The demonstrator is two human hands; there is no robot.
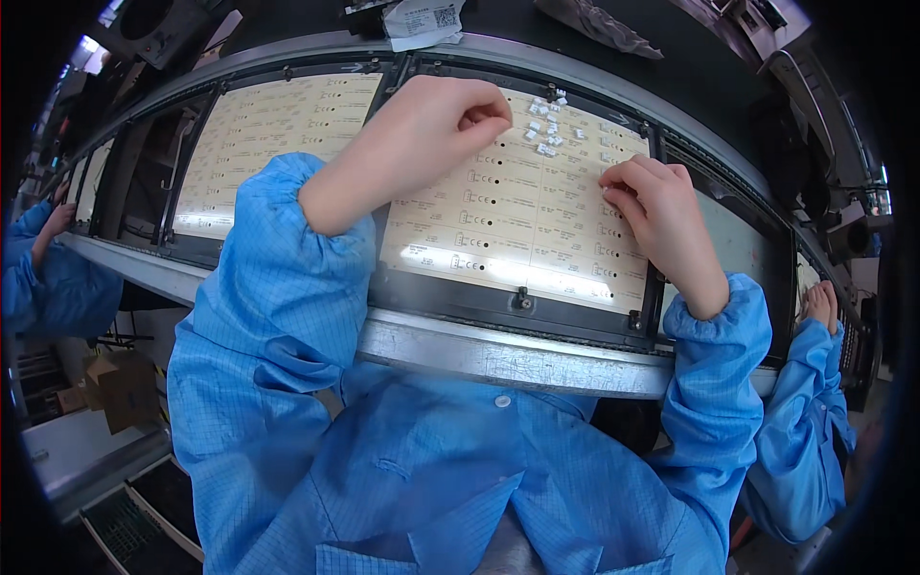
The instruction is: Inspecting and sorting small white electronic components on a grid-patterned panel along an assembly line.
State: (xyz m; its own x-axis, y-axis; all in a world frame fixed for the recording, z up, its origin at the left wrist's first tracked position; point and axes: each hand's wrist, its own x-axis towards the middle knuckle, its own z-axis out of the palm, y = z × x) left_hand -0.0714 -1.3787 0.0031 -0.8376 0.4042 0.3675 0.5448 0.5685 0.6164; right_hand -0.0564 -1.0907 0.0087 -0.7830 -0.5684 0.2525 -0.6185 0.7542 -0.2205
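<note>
A cream printed circuit board panel (pixel 441 225) lies in a black carrier frame (pixel 431 295) in front of me. Over its upper left part hovers my left hand (pixel 441 120), thumb and fingertips pinched together; whatever they may hold is too small to make out. My right hand (pixel 666 211) is above the panel's right side, also in a pinch, with a tiny pale speck at the fingertips that I cannot identify. Between the hands, near the far edge, small white connector-like parts (pixel 546 149) lie loose in a cluster. A few similar pieces sit along the panel's right column.
Another cream panel (pixel 278 115) lies in a frame to the left. A metal rail (pixel 498 356) runs along the near edge. Beyond the line lies a white labelled bag (pixel 424 23). Blue-sleeved co-workers' hands show at far left (pixel 59 218) and far right (pixel 819 304).
</note>
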